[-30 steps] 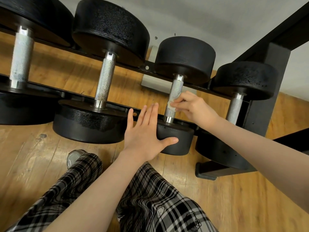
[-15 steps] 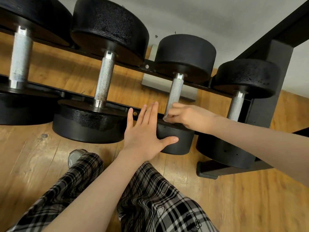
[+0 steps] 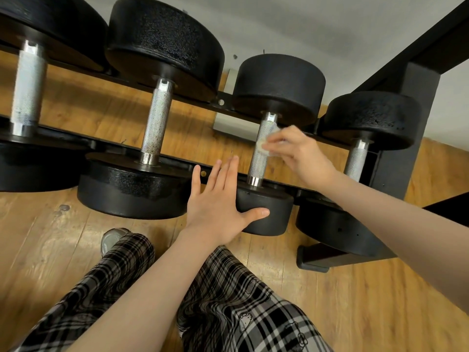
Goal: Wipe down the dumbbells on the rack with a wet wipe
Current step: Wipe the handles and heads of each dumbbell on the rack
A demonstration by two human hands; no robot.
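Rack (image 3: 421, 102) spans upper frame, upright post at right. Four dumbbells across its rails, handles running top to bottom. Third dumbbell (image 3: 261, 148) centre-right, between second dumbbell (image 3: 154, 123) to left and fourth dumbbell (image 3: 357, 158) to right; first dumbbell (image 3: 28, 97) at far left edge. Left hand (image 3: 218, 207) flat against near head of third dumbbell. Right hand (image 3: 302, 153) beside its handle, wipe (image 3: 266, 143) pressed on handle's upper part. Legs at bottom centre; shoe (image 3: 111, 240) lower left, on floor (image 3: 380, 301).
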